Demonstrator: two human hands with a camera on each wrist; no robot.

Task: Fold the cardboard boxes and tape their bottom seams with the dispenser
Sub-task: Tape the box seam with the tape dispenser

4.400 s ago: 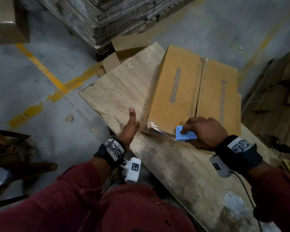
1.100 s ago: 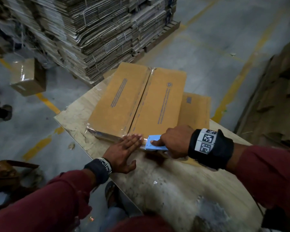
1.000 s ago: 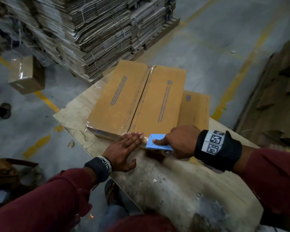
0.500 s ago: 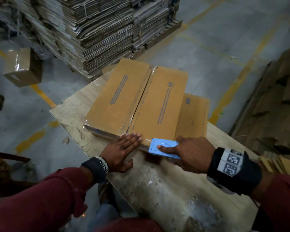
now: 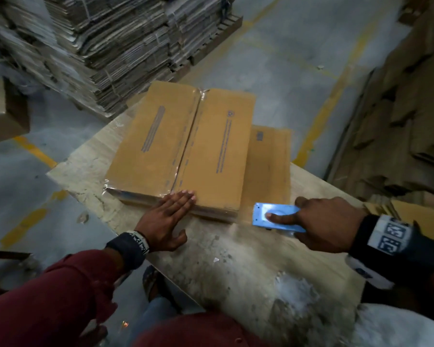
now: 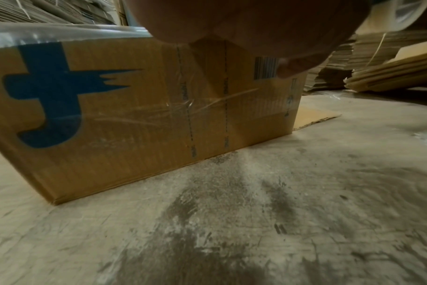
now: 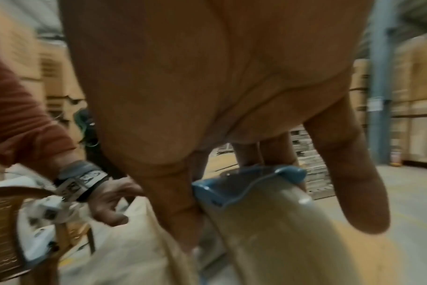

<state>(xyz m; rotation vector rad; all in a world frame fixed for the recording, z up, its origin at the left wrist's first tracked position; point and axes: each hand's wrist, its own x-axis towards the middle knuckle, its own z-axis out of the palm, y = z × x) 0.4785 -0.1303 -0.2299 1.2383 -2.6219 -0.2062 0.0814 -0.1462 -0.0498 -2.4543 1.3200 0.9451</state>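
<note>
A folded cardboard box [image 5: 186,146] stands on the wooden table [image 5: 236,259], its two flaps meeting at a centre seam [image 5: 186,146] with clear tape over it. My left hand [image 5: 168,216] lies flat, straight fingers pressing the box's near top edge by the seam. Its near side [image 6: 134,115] carries a blue logo and wrinkled tape. My right hand [image 5: 321,226] grips the blue tape dispenser [image 5: 273,217] just right of the box's near corner, forefinger laid along its top. The tape roll [image 7: 268,231] shows under the palm.
A flat cardboard sheet [image 5: 268,169] lies under the box on the right. Bundled flat cartons [image 5: 98,46] are stacked on a pallet at the back left, and more cardboard [image 5: 398,121] is piled on the right. A taped box [image 5: 3,113] sits on the floor at left.
My right hand has drawn the dispenser rightwards along the box's near edge, past its right corner. My left hand has stayed pressing at the seam.
</note>
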